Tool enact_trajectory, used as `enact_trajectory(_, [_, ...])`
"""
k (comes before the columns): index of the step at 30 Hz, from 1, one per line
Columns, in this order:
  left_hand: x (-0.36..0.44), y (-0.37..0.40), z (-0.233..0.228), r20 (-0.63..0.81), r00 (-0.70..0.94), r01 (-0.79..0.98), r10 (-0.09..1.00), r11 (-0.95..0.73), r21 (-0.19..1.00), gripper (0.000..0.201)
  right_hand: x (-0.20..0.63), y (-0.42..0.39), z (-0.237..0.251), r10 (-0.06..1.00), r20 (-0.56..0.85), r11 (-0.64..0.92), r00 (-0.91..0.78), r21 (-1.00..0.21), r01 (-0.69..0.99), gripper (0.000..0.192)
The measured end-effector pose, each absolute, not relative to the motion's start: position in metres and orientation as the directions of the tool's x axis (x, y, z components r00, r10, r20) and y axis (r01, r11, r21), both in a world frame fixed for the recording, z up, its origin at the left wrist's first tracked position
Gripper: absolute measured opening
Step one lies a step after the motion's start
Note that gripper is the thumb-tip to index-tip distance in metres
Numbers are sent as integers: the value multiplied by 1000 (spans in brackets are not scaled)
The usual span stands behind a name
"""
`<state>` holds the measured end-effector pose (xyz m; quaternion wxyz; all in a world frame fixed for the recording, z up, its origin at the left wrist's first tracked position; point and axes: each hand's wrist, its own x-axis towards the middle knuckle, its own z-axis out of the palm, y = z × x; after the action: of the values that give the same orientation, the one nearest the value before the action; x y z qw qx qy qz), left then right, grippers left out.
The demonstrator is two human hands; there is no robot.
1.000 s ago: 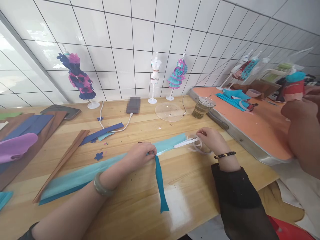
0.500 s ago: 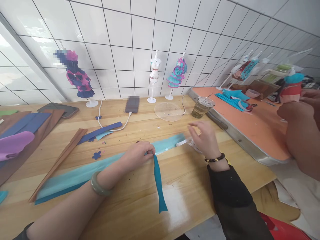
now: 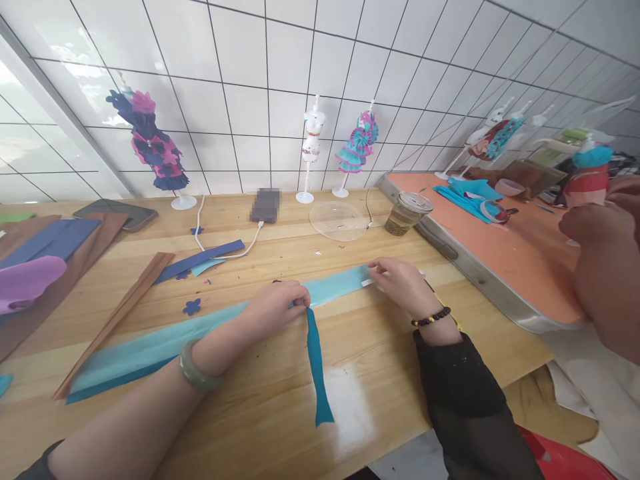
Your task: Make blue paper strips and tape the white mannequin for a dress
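A long light-blue crepe paper strip (image 3: 335,285) lies slantwise across the wooden table, with a darker teal layer (image 3: 120,380) along its lower edge at the left. My left hand (image 3: 277,303) rests on the strip, its fingers pinching the top of a narrow teal paper strip (image 3: 316,360) that hangs toward me. At the strip's right end is my right hand (image 3: 403,283), fingers bent and closed over a white tape (image 3: 368,282). A short piece of this tape shows left of the fingertips; the rest is mostly hidden under the hand.
Dressed mini mannequins (image 3: 157,147) and a bare one (image 3: 311,137) stand by the tiled wall. A lidded cup (image 3: 407,213), a clear disc (image 3: 337,221) and a cabled phone-like device (image 3: 265,205) are behind my hands. Brown paper (image 3: 120,317) lies left. Another person's hands (image 3: 595,233) work right.
My right hand has moved slightly left and down, bringing the white tape onto the end of the light-blue strip. My left hand keeps its place on the teal strip.
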<state>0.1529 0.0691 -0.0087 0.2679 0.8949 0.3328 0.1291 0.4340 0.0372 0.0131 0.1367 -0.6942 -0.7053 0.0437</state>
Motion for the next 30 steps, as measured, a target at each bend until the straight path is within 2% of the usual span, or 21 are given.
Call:
enact_trajectory(4, [153,69,-9,51,744,528,666,-633,566,15,458,40,8,958,152,-207,244,-226,952,22])
enact_trajectory(7, [153,70,-9,49,745,527,665,-633,567,14,471,42,5,923,159,-311,351,-230,922,22])
enact_trajectory(13, [153,71,-10,46,747,523,663,-630,574,14,488,42,3,856,194,-435,479,-228,871,23])
enact_trajectory(18, [153,72,-12,52,747,520,663,-631,576,14,491,41,5,837,220,-455,501,-231,860,22])
enact_trajectory(19, [153,71,-11,56,748,516,661,-633,577,14,488,41,7,822,285,-435,493,-243,867,24])
enact_trajectory(21, [153,71,-11,64,750,510,658,-638,577,13,477,40,12,761,507,-285,404,-299,911,27])
enact_trajectory(23, [153,70,-10,66,751,509,657,-640,576,13,457,37,17,660,714,14,233,-322,947,25])
enact_trajectory(24, [153,70,-10,66,750,511,658,-640,575,14,444,36,18,665,729,109,165,-313,944,23])
enact_trajectory(25, [153,70,-10,64,749,514,659,-639,572,14,430,33,19,696,712,185,96,-306,934,20])
enact_trajectory(27, [153,70,-11,64,748,517,661,-640,568,14,402,27,20,822,541,423,-179,-370,827,19])
enact_trajectory(29, [153,70,-11,72,749,513,658,-646,566,14,376,19,20,841,364,531,-399,-422,735,20])
enact_trajectory(30, [153,70,-11,75,750,511,657,-648,564,14,366,15,19,841,290,541,-457,-435,720,20])
